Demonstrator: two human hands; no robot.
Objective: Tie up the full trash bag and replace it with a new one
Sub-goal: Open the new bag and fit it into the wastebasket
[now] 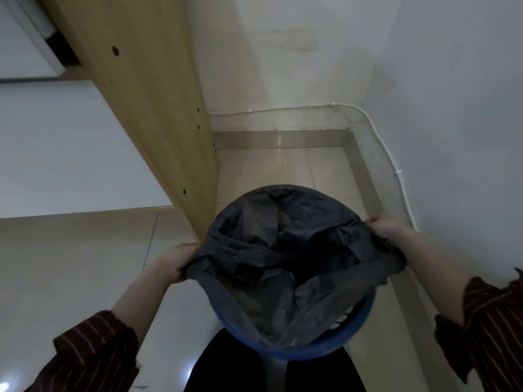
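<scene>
A dark grey trash bag (pixel 285 250) lies open inside a round blue bin (pixel 348 335) on the floor just in front of me. My left hand (pixel 178 261) grips the bag's left edge, pulled out past the bin's rim. My right hand (pixel 387 226) grips the bag's right edge, also stretched outward. The far part of the bag drapes over the bin's back rim. Its crumpled inside is dark, and I cannot tell what is in it.
A tall wooden panel (pixel 158 103) stands right against the bin's left side. White walls (pixel 452 108) close the corner behind and to the right, with a white cable (pixel 396 171) along them. The floor (pixel 85 264) is glossy pale tile. My dark trousers (pixel 226 369) are below the bin.
</scene>
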